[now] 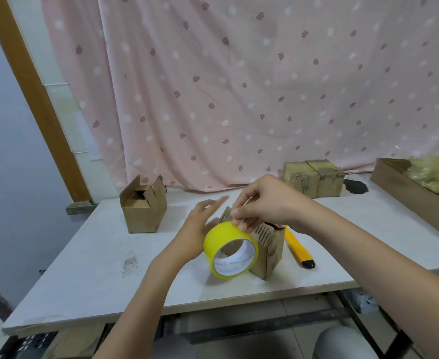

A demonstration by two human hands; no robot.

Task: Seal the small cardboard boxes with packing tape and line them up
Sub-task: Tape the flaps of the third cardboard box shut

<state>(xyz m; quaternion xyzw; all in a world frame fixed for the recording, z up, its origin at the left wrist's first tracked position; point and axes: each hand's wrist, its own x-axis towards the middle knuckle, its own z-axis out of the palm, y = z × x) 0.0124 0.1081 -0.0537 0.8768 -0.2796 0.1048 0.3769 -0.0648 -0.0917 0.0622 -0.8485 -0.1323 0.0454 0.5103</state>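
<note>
A yellow tape roll [219, 237] is held upright in front of a small cardboard box [269, 251] near the table's front edge. My right hand [262, 203] pinches the roll's top edge with fingertips. Behind the roll, my left hand [200, 225] lies against its far side with fingers stretched out and blurred. At the back left stands a second box [143, 211] with its flaps up. Two taped boxes [314, 178] sit side by side at the back right.
A yellow utility knife [298, 248] lies just right of the near box. A long cardboard tray [415, 195] with pale shredded filling runs along the right edge. A pink curtain [239, 86] hangs behind the white table [83, 268]. A dark stain [355, 186] marks the back right.
</note>
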